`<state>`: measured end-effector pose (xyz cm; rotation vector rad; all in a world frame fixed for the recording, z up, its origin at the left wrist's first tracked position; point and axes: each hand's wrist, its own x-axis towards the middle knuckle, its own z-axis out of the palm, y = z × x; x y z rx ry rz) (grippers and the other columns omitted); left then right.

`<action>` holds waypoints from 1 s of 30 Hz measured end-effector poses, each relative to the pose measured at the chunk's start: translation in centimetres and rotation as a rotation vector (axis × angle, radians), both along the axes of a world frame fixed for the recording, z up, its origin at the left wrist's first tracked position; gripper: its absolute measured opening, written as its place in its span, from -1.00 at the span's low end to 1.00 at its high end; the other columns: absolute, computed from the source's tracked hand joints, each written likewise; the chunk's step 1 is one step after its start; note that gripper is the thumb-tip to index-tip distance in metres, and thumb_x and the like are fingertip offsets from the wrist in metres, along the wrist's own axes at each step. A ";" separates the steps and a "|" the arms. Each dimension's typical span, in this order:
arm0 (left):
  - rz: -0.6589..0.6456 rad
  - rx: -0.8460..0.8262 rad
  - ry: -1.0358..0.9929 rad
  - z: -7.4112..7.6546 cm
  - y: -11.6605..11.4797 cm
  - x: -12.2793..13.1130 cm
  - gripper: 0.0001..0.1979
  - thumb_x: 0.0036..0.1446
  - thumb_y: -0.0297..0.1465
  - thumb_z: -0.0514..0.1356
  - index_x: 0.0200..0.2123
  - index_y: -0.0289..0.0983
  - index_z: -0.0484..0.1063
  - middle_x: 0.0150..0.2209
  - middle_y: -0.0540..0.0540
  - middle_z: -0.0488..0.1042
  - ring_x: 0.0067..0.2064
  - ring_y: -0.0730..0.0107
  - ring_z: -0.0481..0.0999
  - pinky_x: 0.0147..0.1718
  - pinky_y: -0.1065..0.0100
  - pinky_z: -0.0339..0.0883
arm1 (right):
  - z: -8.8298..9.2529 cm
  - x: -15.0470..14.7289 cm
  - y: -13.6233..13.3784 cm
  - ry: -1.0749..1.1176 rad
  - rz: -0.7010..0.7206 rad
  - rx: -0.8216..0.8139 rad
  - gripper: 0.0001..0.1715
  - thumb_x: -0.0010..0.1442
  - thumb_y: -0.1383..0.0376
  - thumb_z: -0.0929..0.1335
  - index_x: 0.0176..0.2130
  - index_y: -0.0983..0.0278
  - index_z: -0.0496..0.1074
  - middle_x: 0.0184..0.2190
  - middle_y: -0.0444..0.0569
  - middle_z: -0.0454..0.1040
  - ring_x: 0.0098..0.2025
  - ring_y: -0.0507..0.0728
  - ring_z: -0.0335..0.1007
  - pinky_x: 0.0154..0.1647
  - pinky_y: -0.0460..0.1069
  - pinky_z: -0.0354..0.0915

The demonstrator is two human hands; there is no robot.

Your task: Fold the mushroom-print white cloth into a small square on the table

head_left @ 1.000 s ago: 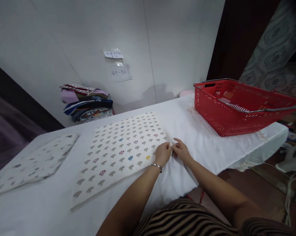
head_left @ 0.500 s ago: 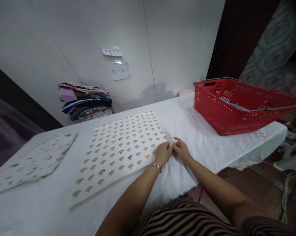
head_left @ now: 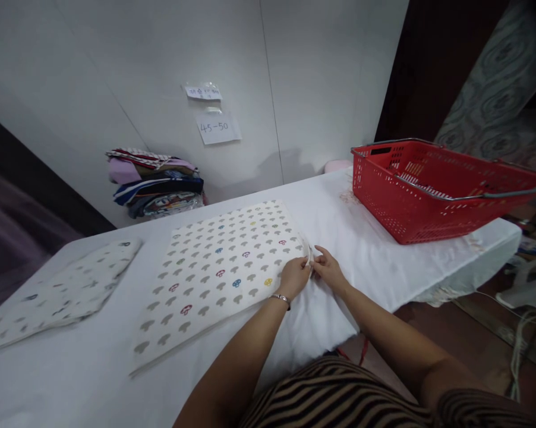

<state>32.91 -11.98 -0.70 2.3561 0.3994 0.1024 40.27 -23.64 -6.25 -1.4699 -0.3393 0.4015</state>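
Observation:
A folded white cloth with a mushroom print (head_left: 223, 270) lies flat on the white-covered table (head_left: 361, 273). At its near right corner, the fingers of my left hand (head_left: 295, 277) are closed on the cloth's edge. My right hand (head_left: 329, 268) meets it there, thumb and fingertips pinching the same edge, with its index finger raised a little. The layers at that corner stand slightly up between the two hands. What exactly lies under the fingertips is partly hidden. To the left rests a second folded white cloth with small dark prints (head_left: 67, 294).
A red plastic basket (head_left: 428, 208) with metal handles stands on the table's right end. Against the wall at the back left is a stack of folded fabrics (head_left: 156, 181). Paper notes (head_left: 218, 127) hang on the wall. A white cable (head_left: 516, 356) hangs at the lower right.
Almost nothing differs. Both hands stay at the cloth's corner with small finger movements, and the whole view has shifted very slightly.

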 end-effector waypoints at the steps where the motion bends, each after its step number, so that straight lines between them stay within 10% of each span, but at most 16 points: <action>1: -0.006 0.002 0.004 0.0 0.0 0.0 -0.76 0.21 -0.48 0.12 -0.23 -0.26 0.62 -0.27 -0.10 0.64 -0.25 0.32 0.54 -0.20 0.36 0.33 | 0.1 0.0 0.0 0.002 0.000 -0.010 -0.10 -0.05 0.12 0.45 0.24 0.24 0.26 -0.49 -0.29 0.38 -0.56 0.01 0.32 -0.55 -0.06 0.28; 11: 0.009 0.385 -0.036 2.3 0.5 -0.5 -0.69 0.25 -0.60 0.03 -0.12 -0.29 0.54 -0.05 -0.26 0.50 -0.05 0.17 0.48 -0.07 0.24 0.32 | 0.0 0.0 0.2 0.015 -0.035 0.006 -0.15 -0.12 0.20 0.36 0.18 0.29 0.26 -0.56 -0.33 0.34 -0.59 0.01 0.26 -0.56 -0.07 0.23; 30: -0.130 0.360 -0.002 -0.3 -1.6 -1.6 -0.79 0.29 -0.42 0.14 -0.03 -0.25 0.45 0.01 -0.23 0.47 0.05 0.05 0.44 -0.02 0.15 0.32 | 0.1 0.0 -0.1 0.043 -0.049 0.060 -0.16 -0.14 0.23 0.38 0.16 0.26 0.31 -0.52 -0.30 0.38 -0.51 0.03 0.32 -0.46 -0.05 0.29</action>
